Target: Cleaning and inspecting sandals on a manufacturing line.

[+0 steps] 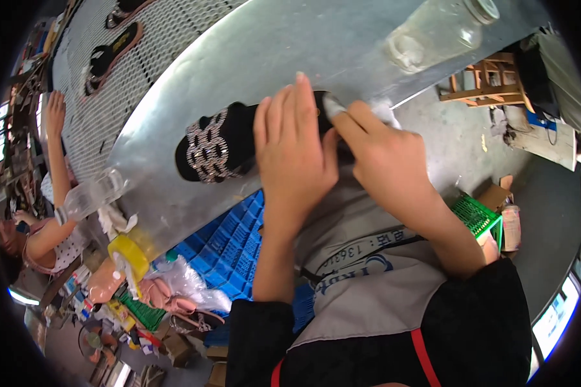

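A black sandal (208, 147) with straps covered in sparkling stones lies on the metal tabletop (200, 71), its toe end pointing left. My left hand (294, 158) rests across the black footbed with fingers straight and side by side. They hide the sandal's middle. At the heel end, my right hand (390, 158) is closed, pinching a whitish cloth (332, 104) against the footbed. More white material shows behind the right knuckles. The two thumbs are close together, and part of the heel is covered by my hands.
Other sandals (113, 55) lie on a mesh surface (168, 32) at far left. A clear jar (442, 35) lies at the far right, another container (93, 197) at left by yellow tape (129, 257). A blue crate (226, 245) stands below the edge. A co-worker (51, 238) is at left.
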A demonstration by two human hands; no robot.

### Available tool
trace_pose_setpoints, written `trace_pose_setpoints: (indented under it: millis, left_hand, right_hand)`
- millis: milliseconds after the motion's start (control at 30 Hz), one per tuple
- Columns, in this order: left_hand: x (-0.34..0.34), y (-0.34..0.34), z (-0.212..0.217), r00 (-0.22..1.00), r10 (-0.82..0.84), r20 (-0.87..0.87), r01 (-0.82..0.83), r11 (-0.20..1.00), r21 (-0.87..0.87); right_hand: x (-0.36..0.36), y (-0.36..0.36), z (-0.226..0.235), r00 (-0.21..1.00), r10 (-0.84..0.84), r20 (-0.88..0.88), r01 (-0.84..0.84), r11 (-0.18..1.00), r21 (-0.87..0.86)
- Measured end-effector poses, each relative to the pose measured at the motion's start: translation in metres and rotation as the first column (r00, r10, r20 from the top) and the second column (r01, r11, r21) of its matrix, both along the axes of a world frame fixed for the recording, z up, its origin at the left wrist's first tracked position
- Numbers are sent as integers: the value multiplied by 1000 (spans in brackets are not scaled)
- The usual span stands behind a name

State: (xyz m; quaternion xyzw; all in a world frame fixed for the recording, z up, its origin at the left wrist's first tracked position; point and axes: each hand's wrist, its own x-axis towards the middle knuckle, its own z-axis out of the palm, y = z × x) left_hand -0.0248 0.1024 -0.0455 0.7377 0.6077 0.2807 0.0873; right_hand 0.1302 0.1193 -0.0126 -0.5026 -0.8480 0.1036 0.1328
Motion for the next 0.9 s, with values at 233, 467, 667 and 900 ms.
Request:
trace_pose_setpoints:
  millis: [233, 467, 667, 900]
  left_hand:
    - [1, 1, 2, 1000, -9, 10, 9, 1000, -24]
    - [1, 0, 1, 999, -17, 41, 18, 999, -33]
    - [-1, 2, 2, 999, -21, 24, 21, 1000, -3]
    - [-1, 0, -1, 1000, -28, 14, 27, 999, 22]
  right_hand:
    - [0, -1, 5, 999, 11, 52, -9, 1000, -25]
    - [1, 3, 4, 999, 16, 29, -15, 1000, -24]
    - [7, -11, 6, 1000, 3, -3, -3, 999, -48]
    - [8, -11, 3, 999, 20, -44, -21, 999, -31]
